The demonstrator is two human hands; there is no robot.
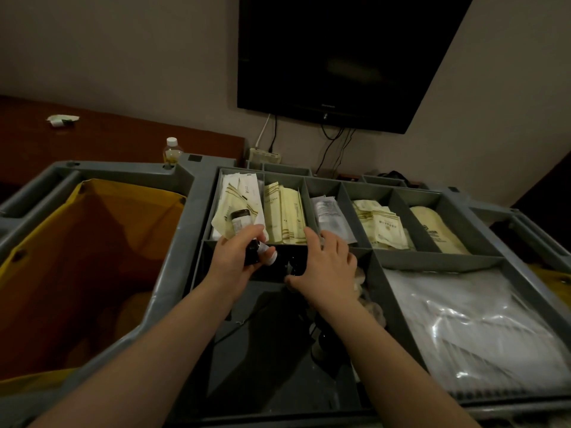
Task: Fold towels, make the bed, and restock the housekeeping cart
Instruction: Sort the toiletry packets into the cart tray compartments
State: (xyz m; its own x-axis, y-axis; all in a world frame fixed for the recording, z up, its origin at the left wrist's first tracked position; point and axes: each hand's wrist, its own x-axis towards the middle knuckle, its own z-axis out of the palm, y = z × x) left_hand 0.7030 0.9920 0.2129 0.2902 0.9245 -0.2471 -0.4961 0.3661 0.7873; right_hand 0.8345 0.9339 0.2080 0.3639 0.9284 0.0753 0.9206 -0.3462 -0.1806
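Observation:
The grey housekeeping cart fills the view, its top tray split into several compartments. My left hand grips small dark amenity bottles with white labels, and one bottle sticks up above the fingers. This hand hovers over a dark compartment in the tray's middle. My right hand reaches into the same compartment with fingers curled at its edge; what it holds is hidden in shadow. Cream sachet packets stand in the back compartments.
A yellow linen bag hangs open on the cart's left. Clear plastic-wrapped items lie in the large right compartment. More packets and a cream pouch sit at the back right. A small bottle, a wooden desk and a wall television lie beyond.

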